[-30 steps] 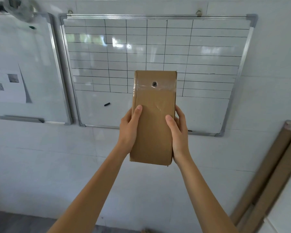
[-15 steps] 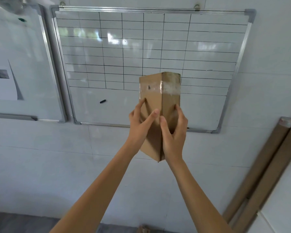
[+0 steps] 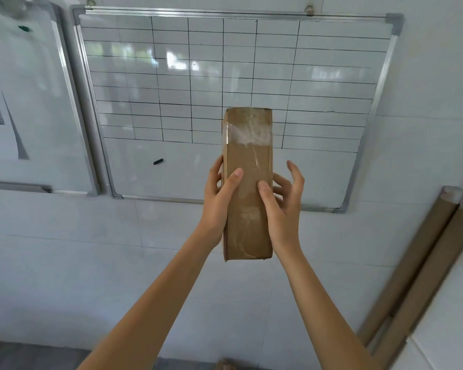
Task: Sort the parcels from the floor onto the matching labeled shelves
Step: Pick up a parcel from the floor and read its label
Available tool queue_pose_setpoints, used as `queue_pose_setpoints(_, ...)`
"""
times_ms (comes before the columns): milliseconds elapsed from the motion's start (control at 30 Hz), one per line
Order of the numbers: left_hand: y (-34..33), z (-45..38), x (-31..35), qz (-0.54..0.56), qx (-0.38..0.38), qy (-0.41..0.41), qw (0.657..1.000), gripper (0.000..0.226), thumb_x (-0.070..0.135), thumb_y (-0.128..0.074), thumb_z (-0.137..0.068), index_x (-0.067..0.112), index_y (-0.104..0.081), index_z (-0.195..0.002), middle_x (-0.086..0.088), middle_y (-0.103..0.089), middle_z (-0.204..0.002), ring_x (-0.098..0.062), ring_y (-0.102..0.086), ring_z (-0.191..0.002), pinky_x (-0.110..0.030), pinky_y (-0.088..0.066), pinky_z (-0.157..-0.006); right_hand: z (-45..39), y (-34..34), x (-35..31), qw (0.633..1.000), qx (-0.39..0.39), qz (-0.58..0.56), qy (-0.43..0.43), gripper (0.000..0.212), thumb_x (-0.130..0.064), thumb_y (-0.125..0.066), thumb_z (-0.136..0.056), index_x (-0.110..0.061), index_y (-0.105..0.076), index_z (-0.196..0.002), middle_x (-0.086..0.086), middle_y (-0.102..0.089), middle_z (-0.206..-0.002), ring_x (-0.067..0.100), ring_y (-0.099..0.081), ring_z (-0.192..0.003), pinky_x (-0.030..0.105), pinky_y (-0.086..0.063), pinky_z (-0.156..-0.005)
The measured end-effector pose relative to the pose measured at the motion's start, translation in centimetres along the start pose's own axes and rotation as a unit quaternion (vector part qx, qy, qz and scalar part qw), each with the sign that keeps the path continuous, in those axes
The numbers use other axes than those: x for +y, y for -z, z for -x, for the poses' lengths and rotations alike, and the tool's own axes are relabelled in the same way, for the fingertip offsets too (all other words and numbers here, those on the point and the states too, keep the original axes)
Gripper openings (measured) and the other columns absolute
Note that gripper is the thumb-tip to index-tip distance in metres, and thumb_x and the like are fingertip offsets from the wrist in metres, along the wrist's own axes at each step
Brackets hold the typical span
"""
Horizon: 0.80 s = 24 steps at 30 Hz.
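I hold a tall brown cardboard parcel [image 3: 247, 156] upright at chest height in front of a white wall. Clear tape wraps its upper part, and a narrow plain side faces me with no label showing. My left hand [image 3: 219, 201] grips its left edge, thumb on the front face. My right hand [image 3: 282, 204] holds the right edge with the thumb on the front and the outer fingers spread loosely. No shelves are in view.
A gridded whiteboard [image 3: 171, 62] hangs on the wall behind the parcel, with a second whiteboard [image 3: 24, 102] to its left. Two long cardboard tubes [image 3: 422, 263] lean against the wall at right. A bit of another brown parcel [image 3: 230, 364] shows at the bottom edge.
I have turned the parcel about its long axis: first its broad face with a small hole faced me, then a corner, now a narrow taped side. My hands shifted their grip.
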<state>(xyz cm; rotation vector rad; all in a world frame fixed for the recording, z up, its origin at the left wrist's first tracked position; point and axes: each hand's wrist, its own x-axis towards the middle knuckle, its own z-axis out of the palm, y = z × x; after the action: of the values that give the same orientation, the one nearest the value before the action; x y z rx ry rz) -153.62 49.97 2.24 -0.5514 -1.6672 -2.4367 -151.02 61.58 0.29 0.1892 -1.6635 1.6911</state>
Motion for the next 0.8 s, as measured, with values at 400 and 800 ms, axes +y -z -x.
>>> queue_pose_setpoints(400,-0.7,0.6,-1.0,0.017,-0.015,0.021,1.000,0.074,0.052,-0.070,-0.076,0.030,-0.046,-0.142,-0.005,-0.061,-0.134,-0.024,-0.066,-0.116,-0.046,-0.057,-0.094,-0.8,1.1,0.9,0.986,-0.101,-0.074,-0.107,0.067,-0.063,-0.051,-0.090,-0.025,-0.048,-0.144,0.001,-0.063,-0.135,0.019,-0.063,-0.123,0.049,-0.052,-0.104)
queue_pose_setpoints(800,-0.6,1.6,-1.7,-0.073,0.063,-0.011,0.995,0.024,0.030,-0.051,-0.102,0.029,-0.053,-0.126,0.006,-0.072,-0.109,-0.006,-0.068,-0.095,-0.025,-0.055,-0.087,0.1,1.6,1.6,0.993,0.012,0.115,-0.001,0.052,-0.057,-0.061,-0.089,-0.041,-0.048,-0.137,-0.003,-0.038,-0.142,0.015,-0.042,-0.134,0.021,-0.044,-0.104)
